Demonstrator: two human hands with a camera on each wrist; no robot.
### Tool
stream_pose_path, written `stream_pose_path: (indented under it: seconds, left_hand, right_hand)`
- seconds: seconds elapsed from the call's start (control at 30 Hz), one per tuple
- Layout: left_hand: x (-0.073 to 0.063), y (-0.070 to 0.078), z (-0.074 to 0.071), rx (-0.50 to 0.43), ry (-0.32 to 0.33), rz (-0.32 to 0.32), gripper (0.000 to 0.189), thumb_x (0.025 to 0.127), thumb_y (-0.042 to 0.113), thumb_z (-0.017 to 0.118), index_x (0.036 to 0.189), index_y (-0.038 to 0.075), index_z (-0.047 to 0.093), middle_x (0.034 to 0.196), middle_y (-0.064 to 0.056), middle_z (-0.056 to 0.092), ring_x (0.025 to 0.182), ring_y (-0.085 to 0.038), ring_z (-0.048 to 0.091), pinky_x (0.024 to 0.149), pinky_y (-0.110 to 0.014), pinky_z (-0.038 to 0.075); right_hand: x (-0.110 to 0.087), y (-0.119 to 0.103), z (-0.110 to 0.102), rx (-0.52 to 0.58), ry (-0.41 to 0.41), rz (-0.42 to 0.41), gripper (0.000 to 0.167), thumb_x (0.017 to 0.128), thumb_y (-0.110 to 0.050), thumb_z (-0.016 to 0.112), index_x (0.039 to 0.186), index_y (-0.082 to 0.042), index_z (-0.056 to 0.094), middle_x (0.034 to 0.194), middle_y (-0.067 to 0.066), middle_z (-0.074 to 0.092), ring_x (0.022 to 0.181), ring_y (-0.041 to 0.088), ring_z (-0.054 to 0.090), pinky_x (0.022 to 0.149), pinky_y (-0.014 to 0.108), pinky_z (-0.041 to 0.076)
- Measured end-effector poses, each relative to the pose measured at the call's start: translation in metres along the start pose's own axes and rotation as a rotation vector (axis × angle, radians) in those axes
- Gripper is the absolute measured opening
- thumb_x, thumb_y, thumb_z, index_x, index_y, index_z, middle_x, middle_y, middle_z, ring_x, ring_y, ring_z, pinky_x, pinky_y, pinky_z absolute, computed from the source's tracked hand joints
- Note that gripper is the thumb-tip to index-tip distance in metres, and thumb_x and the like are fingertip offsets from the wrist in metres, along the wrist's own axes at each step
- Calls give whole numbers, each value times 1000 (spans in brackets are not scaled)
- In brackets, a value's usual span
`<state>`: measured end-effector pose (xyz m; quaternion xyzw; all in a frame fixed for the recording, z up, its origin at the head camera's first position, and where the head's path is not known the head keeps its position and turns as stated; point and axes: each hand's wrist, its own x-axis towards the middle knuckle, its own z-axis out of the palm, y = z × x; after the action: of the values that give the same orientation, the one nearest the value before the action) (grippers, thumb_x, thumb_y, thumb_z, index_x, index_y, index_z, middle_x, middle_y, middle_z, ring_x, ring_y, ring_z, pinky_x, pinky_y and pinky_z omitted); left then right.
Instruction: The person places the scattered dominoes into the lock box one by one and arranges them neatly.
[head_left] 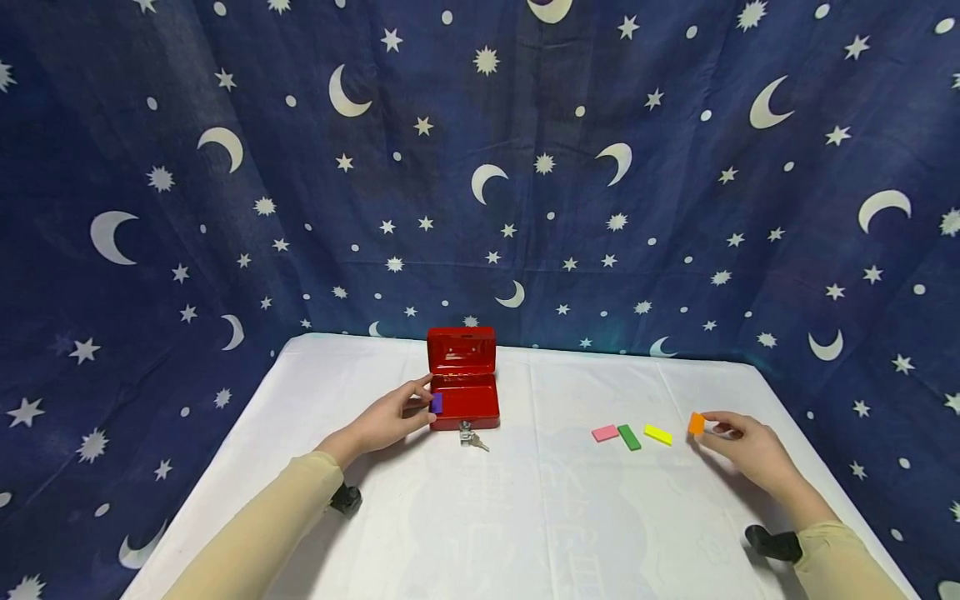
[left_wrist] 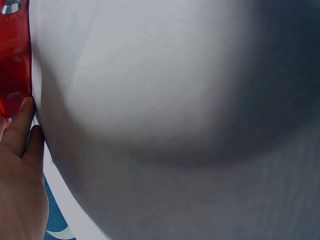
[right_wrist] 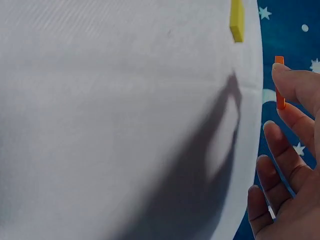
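Note:
My left hand (head_left: 396,412) is at the left side of an open red metal cash box (head_left: 465,403), its lid raised at the back. It pinches a purple block (head_left: 437,403) over the box's left wall. In the left wrist view that block is hidden, and the fingertips lie right by the red wall. Farther right, my right hand (head_left: 752,450) pinches an orange block (head_left: 697,423) between thumb and index finger. The right wrist view shows the orange block (right_wrist: 280,82) edge-on, with the other fingers loosely bent and apart from it.
Between the hands lie a pink block (head_left: 604,433), a green block (head_left: 629,437) and a yellow block (head_left: 658,435) on the white tablecloth (head_left: 525,517). Keys (head_left: 477,442) hang at the lock on the box's front. A dark blue star-and-moon cloth (head_left: 450,108) hangs behind the table.

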<state>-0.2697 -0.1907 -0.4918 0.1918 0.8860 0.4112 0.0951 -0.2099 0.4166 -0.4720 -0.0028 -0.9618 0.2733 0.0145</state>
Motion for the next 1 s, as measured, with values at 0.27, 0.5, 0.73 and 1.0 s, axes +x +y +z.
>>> stream_pose_path:
  seconds: [0.27, 0.5, 0.73, 1.0]
  left_hand:
    - [-1, 1, 0, -15, -7, 3, 33, 97, 39, 71, 119, 18, 57, 166, 6, 30, 135, -22, 55, 117, -51, 34]
    - [-2, 2, -1, -26, -12, 0, 32, 97, 37, 71, 118, 17, 57, 166, 6, 29, 135, -22, 55, 117, -50, 34]
    - [-1, 2, -1, -13, -5, 2, 33, 98, 37, 70, 119, 17, 57, 166, 6, 30, 135, -22, 55, 117, -52, 34]
    - [0, 3, -2, -14, 0, 3, 31, 97, 35, 71, 118, 17, 57, 165, 6, 31, 134, -22, 56, 118, -51, 32]
  right_hand:
    - [4, -15, 2, 7, 12, -61, 61, 93, -42, 75, 133, 2, 62, 115, 22, 66, 106, 41, 56, 83, 49, 49]
    - [8, -28, 5, 0, 37, -129, 55, 91, -36, 79, 130, 0, 65, 109, 17, 68, 104, 39, 59, 81, 46, 49]
    - [7, -39, 7, 9, 31, -152, 53, 90, -34, 80, 128, 1, 66, 108, 16, 69, 103, 40, 59, 80, 48, 50]
    - [9, -48, 12, -5, 9, -126, 57, 90, -38, 80, 131, -1, 65, 110, 15, 68, 106, 38, 57, 81, 46, 49]
